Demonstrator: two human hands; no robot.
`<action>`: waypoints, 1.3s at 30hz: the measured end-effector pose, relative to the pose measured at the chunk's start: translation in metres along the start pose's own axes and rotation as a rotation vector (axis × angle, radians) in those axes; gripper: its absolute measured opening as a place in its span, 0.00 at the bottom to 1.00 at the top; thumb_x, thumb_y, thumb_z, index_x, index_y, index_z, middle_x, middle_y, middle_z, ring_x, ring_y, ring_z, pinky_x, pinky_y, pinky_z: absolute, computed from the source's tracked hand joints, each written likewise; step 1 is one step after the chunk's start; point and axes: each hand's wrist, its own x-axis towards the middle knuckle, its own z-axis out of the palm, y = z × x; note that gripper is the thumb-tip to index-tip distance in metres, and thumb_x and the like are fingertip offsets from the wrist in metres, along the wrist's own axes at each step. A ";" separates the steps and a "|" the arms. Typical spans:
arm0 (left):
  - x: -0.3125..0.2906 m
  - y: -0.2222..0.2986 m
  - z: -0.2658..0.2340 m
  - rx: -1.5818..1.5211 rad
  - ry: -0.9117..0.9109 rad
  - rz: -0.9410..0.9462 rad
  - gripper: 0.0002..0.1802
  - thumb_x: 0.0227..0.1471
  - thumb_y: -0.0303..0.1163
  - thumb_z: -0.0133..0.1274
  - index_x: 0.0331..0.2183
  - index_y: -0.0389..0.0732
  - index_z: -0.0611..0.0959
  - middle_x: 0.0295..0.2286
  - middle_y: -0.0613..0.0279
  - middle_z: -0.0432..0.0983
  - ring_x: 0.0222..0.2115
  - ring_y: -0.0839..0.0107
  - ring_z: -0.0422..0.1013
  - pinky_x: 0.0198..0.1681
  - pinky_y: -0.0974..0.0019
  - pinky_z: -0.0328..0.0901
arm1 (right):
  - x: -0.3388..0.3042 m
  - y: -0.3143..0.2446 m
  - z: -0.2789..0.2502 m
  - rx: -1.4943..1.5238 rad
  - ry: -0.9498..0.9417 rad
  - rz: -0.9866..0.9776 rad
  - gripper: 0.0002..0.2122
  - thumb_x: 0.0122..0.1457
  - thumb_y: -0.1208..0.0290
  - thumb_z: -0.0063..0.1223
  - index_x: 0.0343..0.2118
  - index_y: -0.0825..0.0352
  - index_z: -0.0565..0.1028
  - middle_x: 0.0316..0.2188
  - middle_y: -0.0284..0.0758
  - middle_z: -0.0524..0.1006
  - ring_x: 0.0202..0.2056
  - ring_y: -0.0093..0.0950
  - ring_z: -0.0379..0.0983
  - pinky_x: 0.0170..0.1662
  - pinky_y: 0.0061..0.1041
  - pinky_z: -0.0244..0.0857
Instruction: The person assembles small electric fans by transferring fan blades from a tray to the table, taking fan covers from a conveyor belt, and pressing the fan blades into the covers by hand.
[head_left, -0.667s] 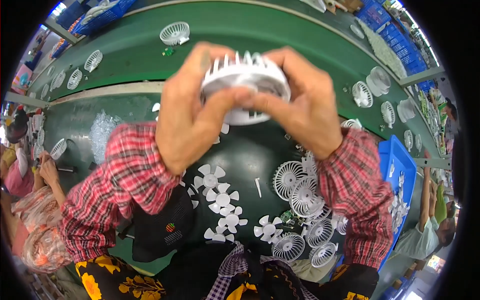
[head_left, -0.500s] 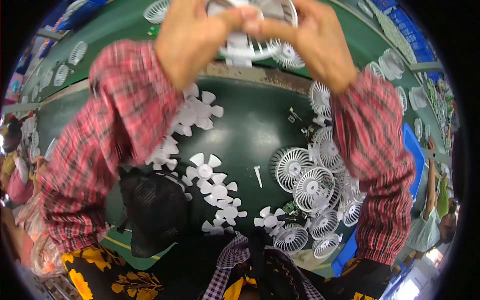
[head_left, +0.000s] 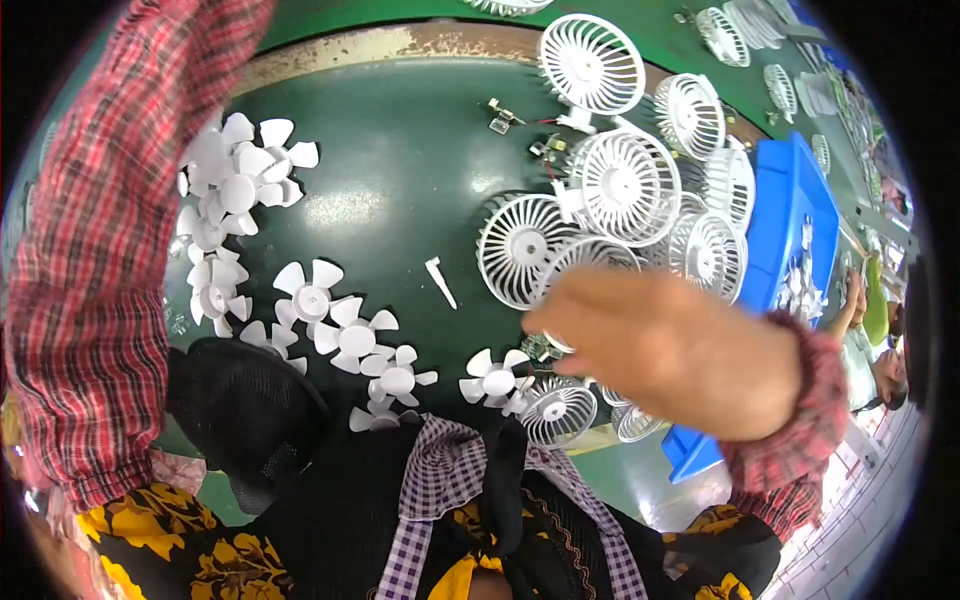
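Head view: the right hand [head_left: 650, 350] blurs across a cluster of white fan guards [head_left: 623, 186] on a dark green table [head_left: 370, 210]; from my remote post, I cannot tell whether it grasps anything. The left hand is out of frame beyond its plaid sleeve [head_left: 90, 240], its grip unknown to me. I judge the step in hand to be a reach for a guard; the next move calls for parting one from overlapping neighbours without snagging the wired circuit boards [head_left: 500, 116]. White fan blades [head_left: 310, 300] lie left, near a black mesh item [head_left: 245, 400]; a white stick [head_left: 440, 283] lies between, a blue tray [head_left: 770, 220] right.
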 end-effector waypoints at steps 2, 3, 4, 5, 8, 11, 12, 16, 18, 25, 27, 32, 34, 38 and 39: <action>0.023 0.021 0.072 1.031 0.341 -0.085 0.22 0.43 0.47 0.56 0.34 0.39 0.82 0.31 0.48 0.78 0.34 0.52 0.74 0.40 0.55 0.68 | -0.019 -0.012 0.026 -0.132 -0.106 0.023 0.10 0.46 0.78 0.52 0.33 0.75 0.72 0.26 0.40 0.69 0.26 0.32 0.72 0.25 0.28 0.68; 0.035 0.055 0.101 0.835 0.220 -0.268 0.17 0.41 0.42 0.56 0.32 0.41 0.83 0.31 0.49 0.78 0.34 0.55 0.74 0.37 0.55 0.69 | -0.026 -0.016 0.042 -0.210 -0.106 -0.013 0.09 0.46 0.77 0.49 0.30 0.77 0.71 0.24 0.41 0.69 0.27 0.34 0.71 0.26 0.27 0.69; 0.049 0.038 0.113 0.847 0.138 -0.301 0.15 0.38 0.39 0.57 0.30 0.43 0.84 0.29 0.52 0.79 0.30 0.56 0.75 0.34 0.57 0.69 | -0.027 -0.021 0.066 -0.329 -0.068 -0.071 0.09 0.45 0.77 0.49 0.29 0.77 0.72 0.24 0.40 0.69 0.27 0.32 0.71 0.25 0.26 0.69; 0.067 0.029 0.142 0.767 0.302 -0.175 0.23 0.40 0.47 0.61 0.34 0.38 0.83 0.28 0.53 0.79 0.30 0.60 0.76 0.35 0.61 0.69 | -0.020 -0.027 0.086 -0.463 -0.027 -0.121 0.09 0.45 0.76 0.49 0.28 0.77 0.73 0.24 0.40 0.69 0.26 0.30 0.71 0.24 0.25 0.69; 0.074 0.042 0.163 0.837 -0.025 -0.524 0.26 0.38 0.50 0.63 0.37 0.40 0.83 0.34 0.53 0.79 0.38 0.56 0.74 0.44 0.58 0.68 | -0.016 -0.027 0.117 -0.726 0.041 -0.141 0.14 0.43 0.75 0.49 0.33 0.79 0.73 0.30 0.46 0.73 0.27 0.29 0.73 0.22 0.20 0.68; 0.074 0.067 0.158 0.784 -0.003 -0.564 0.30 0.39 0.49 0.64 0.40 0.36 0.81 0.37 0.47 0.77 0.41 0.53 0.73 0.47 0.57 0.66 | -0.012 -0.021 0.129 -0.797 0.023 -0.097 0.14 0.45 0.75 0.47 0.31 0.82 0.75 0.29 0.54 0.74 0.25 0.30 0.74 0.26 0.22 0.67; 0.077 0.072 0.157 0.723 -0.025 -0.624 0.32 0.39 0.50 0.63 0.41 0.35 0.80 0.39 0.45 0.76 0.43 0.53 0.71 0.49 0.57 0.65 | -0.012 -0.019 0.131 -0.768 -0.024 -0.056 0.14 0.45 0.75 0.47 0.30 0.81 0.75 0.29 0.54 0.74 0.25 0.30 0.74 0.26 0.23 0.67; 0.087 0.048 0.155 0.914 0.168 -0.681 0.43 0.34 0.55 0.65 0.49 0.39 0.73 0.45 0.46 0.70 0.47 0.49 0.65 0.54 0.54 0.59 | -0.001 -0.008 0.132 -0.622 0.006 -0.127 0.09 0.47 0.72 0.48 0.27 0.74 0.74 0.22 0.40 0.71 0.23 0.29 0.72 0.23 0.23 0.66; 0.101 0.038 0.153 0.673 -0.069 -0.736 0.46 0.30 0.53 0.67 0.50 0.40 0.72 0.45 0.45 0.70 0.49 0.52 0.66 0.52 0.51 0.62 | 0.002 -0.008 0.119 -0.500 0.030 -0.202 0.10 0.47 0.73 0.47 0.32 0.74 0.73 0.24 0.40 0.71 0.24 0.29 0.72 0.23 0.24 0.66; 0.111 0.014 0.208 0.664 0.423 -0.767 0.44 0.32 0.32 0.65 0.53 0.46 0.62 0.39 0.41 0.68 0.42 0.40 0.69 0.42 0.44 0.67 | 0.014 -0.031 0.049 -0.437 0.296 -0.208 0.11 0.44 0.76 0.51 0.32 0.70 0.68 0.32 0.38 0.67 0.30 0.30 0.71 0.28 0.24 0.69; 0.102 0.042 0.230 0.653 0.470 -0.610 0.41 0.36 0.25 0.60 0.53 0.46 0.61 0.41 0.43 0.67 0.41 0.40 0.69 0.42 0.43 0.67 | 0.023 -0.017 0.048 -0.576 0.406 -0.262 0.10 0.45 0.73 0.50 0.31 0.71 0.68 0.31 0.39 0.65 0.30 0.31 0.68 0.28 0.25 0.68; 0.086 0.052 0.186 0.429 0.722 -0.369 0.52 0.26 0.22 0.68 0.54 0.35 0.58 0.45 0.43 0.65 0.43 0.46 0.67 0.49 0.57 0.65 | 0.042 -0.011 0.047 -0.916 0.386 -0.329 0.07 0.45 0.71 0.49 0.25 0.70 0.70 0.27 0.39 0.68 0.30 0.28 0.68 0.29 0.23 0.64; 0.079 0.064 0.157 0.284 0.860 -0.412 0.52 0.23 0.29 0.72 0.52 0.31 0.64 0.40 0.43 0.71 0.42 0.52 0.69 0.46 0.58 0.65 | 0.057 0.002 0.046 -0.971 0.446 -0.300 0.07 0.44 0.71 0.49 0.24 0.69 0.70 0.26 0.38 0.69 0.29 0.28 0.67 0.28 0.23 0.62; 0.030 0.094 0.083 -0.651 0.684 -0.509 0.20 0.44 0.26 0.62 0.40 0.29 0.77 0.33 0.55 0.78 0.33 0.66 0.75 0.38 0.60 0.68 | 0.090 0.016 0.061 -1.026 0.356 -0.299 0.06 0.44 0.71 0.49 0.23 0.68 0.72 0.26 0.35 0.67 0.31 0.28 0.68 0.29 0.24 0.62; 0.020 0.117 0.078 -0.834 0.669 -0.559 0.17 0.48 0.23 0.58 0.42 0.34 0.76 0.36 0.56 0.77 0.38 0.66 0.73 0.40 0.59 0.67 | 0.087 0.023 0.063 -0.970 0.295 -0.303 0.06 0.44 0.71 0.49 0.23 0.68 0.72 0.26 0.35 0.67 0.32 0.28 0.68 0.30 0.24 0.63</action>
